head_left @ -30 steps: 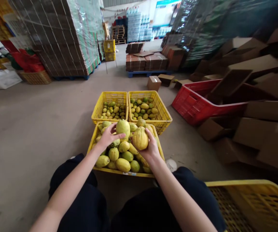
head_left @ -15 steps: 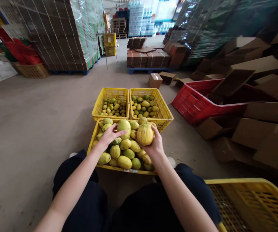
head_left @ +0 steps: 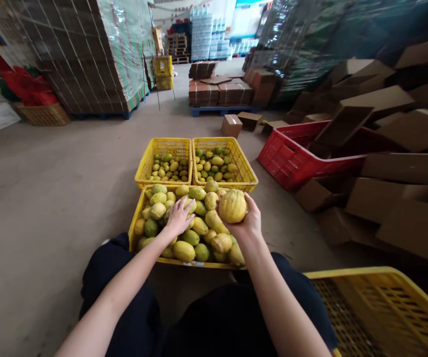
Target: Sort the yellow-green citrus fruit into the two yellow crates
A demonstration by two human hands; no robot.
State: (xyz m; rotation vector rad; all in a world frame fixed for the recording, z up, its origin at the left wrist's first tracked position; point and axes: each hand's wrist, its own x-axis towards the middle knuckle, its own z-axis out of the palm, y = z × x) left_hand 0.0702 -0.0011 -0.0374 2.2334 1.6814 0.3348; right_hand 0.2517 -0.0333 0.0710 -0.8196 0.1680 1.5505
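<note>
In my right hand (head_left: 249,220) is a round, ribbed yellow papaya (head_left: 232,206), cradled by the fingers and thumb above the right side of the near crate. My left hand (head_left: 179,216) lies over the fruit with its fingers spread, touching a greenish papaya (head_left: 189,204) that it partly covers. I cannot see a grip around that one. The near yellow crate (head_left: 133,225) is heaped with yellow and green papayas (head_left: 184,251) between my legs.
Two yellow crates (head_left: 150,144) (head_left: 249,171) with smaller papayas stand just beyond. To the right are a red crate (head_left: 284,158) and a pile of cardboard boxes (head_left: 396,193). Another yellow crate (head_left: 385,272) is beside my right leg. Wrapped pallets (head_left: 76,59) stand farther back.
My left hand no longer has its fingers around the large pale papaya and now rests spread on the heap. My right hand still holds the ribbed papaya. The view has shifted slightly.
</note>
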